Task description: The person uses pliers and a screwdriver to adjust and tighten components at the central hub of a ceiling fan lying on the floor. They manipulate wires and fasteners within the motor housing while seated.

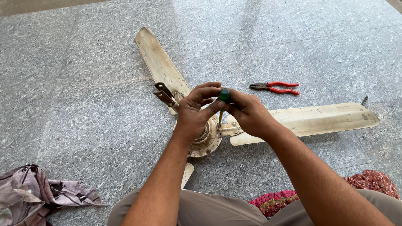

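Observation:
A worn cream ceiling fan lies on the stone floor, its round motor hub just in front of me. One blade points away to the upper left, another blade stretches right. A green-handled screwdriver stands upright with its tip at the bracket beside the hub. My left hand and my right hand both wrap the screwdriver's handle from either side.
Red-handled pliers lie on the floor beyond the right blade. A crumpled cloth sits at the lower left, a red patterned mat under me at the lower right. A small screw rests by the right blade's tip.

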